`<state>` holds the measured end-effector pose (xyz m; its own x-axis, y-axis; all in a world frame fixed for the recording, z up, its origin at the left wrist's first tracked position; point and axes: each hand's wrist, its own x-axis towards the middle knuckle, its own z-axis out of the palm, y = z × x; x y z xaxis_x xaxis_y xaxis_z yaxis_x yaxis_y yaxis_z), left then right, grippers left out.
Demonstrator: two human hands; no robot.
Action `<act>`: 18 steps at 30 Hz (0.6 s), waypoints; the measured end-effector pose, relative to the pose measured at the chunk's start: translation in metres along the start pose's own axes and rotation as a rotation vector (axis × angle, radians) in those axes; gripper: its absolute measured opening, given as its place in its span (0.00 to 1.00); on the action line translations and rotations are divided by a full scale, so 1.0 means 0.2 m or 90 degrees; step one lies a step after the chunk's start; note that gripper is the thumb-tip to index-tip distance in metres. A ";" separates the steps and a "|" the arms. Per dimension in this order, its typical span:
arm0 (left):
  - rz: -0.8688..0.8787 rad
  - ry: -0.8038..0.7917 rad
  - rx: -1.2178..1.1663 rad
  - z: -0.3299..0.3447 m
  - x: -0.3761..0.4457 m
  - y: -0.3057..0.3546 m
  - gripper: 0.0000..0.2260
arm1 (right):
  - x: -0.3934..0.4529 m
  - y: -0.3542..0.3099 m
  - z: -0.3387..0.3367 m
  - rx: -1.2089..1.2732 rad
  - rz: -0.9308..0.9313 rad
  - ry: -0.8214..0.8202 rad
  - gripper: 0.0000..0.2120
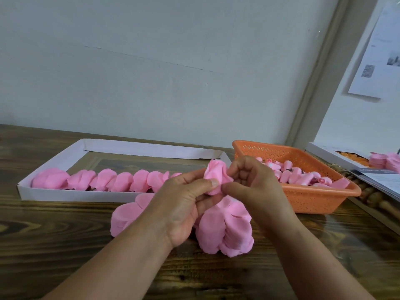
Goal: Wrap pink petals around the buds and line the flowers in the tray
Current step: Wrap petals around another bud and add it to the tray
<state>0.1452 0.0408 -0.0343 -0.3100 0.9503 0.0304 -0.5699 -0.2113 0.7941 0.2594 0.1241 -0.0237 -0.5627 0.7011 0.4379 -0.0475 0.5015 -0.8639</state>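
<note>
Both hands hold one pink flower above the table. My left hand grips its lower part, thumb pressed on the petals. My right hand pinches a petal against its right side with curled fingers. Below the hands lie stacks of loose pink petals, with another stack to the left. The white tray stands behind, with a row of finished pink flowers along its front wall. The orange basket at the right holds several small pink buds.
A dark wooden table carries everything and a grey wall rises close behind. At the far right sit a white box with orange pieces, more pink petals, papers and wooden rods.
</note>
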 end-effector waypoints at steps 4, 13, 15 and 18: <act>-0.018 -0.007 -0.001 -0.01 0.00 0.00 0.08 | 0.01 0.01 0.01 0.038 0.008 0.031 0.13; -0.010 -0.013 0.023 -0.02 0.00 0.01 0.19 | 0.00 0.03 0.04 -0.015 0.030 0.068 0.05; -0.005 -0.013 0.026 -0.02 0.00 0.02 0.19 | 0.01 0.03 0.04 0.023 0.072 0.056 0.06; -0.007 -0.015 0.030 -0.02 0.00 0.02 0.19 | 0.02 0.03 0.03 0.104 0.129 0.041 0.07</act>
<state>0.1396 0.0392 -0.0342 -0.2856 0.9577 0.0357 -0.5364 -0.1906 0.8222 0.2517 0.1267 -0.0294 -0.5203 0.8126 0.2626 -0.0744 0.2633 -0.9619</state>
